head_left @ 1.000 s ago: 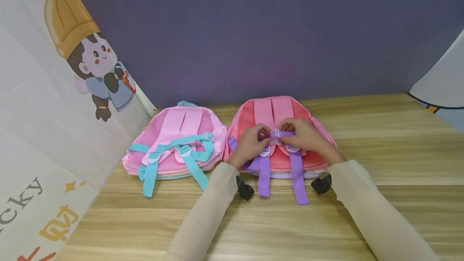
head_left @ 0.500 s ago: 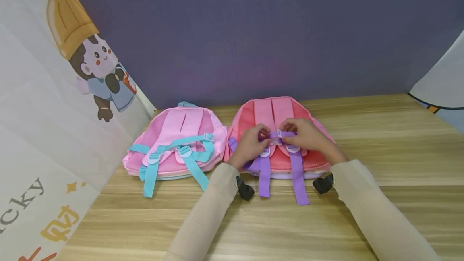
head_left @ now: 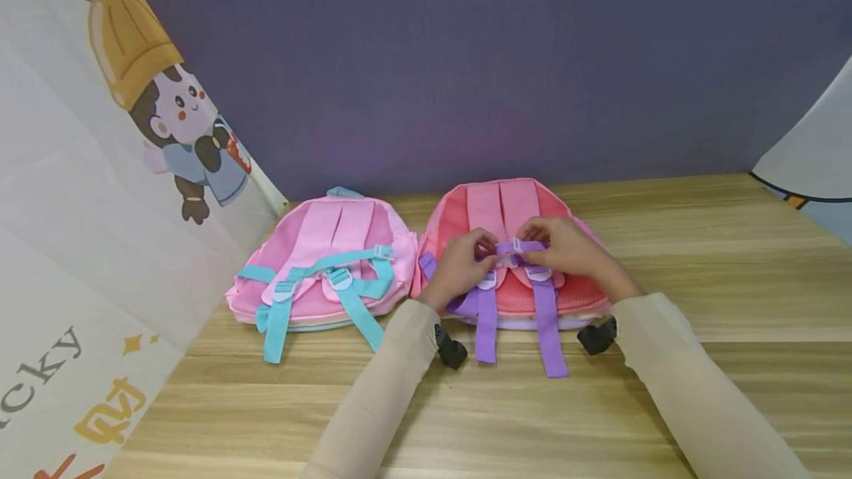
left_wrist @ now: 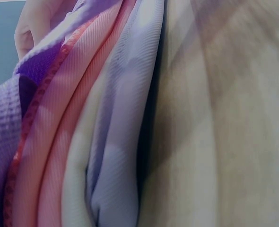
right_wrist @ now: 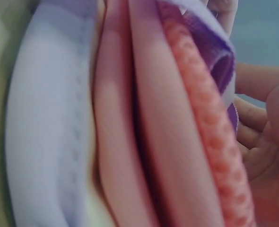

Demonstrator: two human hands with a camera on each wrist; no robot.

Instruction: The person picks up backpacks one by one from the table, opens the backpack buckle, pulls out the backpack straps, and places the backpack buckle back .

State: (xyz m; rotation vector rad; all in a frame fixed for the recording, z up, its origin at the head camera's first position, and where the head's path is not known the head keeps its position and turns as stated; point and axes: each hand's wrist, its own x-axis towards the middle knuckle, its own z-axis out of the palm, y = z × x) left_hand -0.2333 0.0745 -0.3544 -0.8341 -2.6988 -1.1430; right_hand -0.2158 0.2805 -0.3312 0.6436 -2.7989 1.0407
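Note:
A coral-pink backpack (head_left: 452,216) lies straps-up on the table, its purple webbing tails (head_left: 549,327) hanging toward the front edge. Across its middle runs a purple chest strap (head_left: 529,246) with a white slider (head_left: 515,245). My left hand (head_left: 462,265) pinches this strap's left part between thumb and fingers. Just right of the slider, my right hand (head_left: 566,248) pinches the same strap. The fingertips partly cover the strap ends. In the right wrist view, the right hand (right_wrist: 267,127) shows beyond the bag's edge; the left wrist view mostly shows the bag's side (left_wrist: 78,113).
Touching on the left is a light-pink backpack (head_left: 313,242) with turquoise straps (head_left: 356,309). Both bags lie on a wood-grain table (head_left: 506,427) near a dark blue back panel (head_left: 466,65). A white printed sheet (head_left: 80,242) borders the left side.
My right hand has shifted slightly to the right, and the white slider has moved right with it. The left hand and both backpacks stay almost still.

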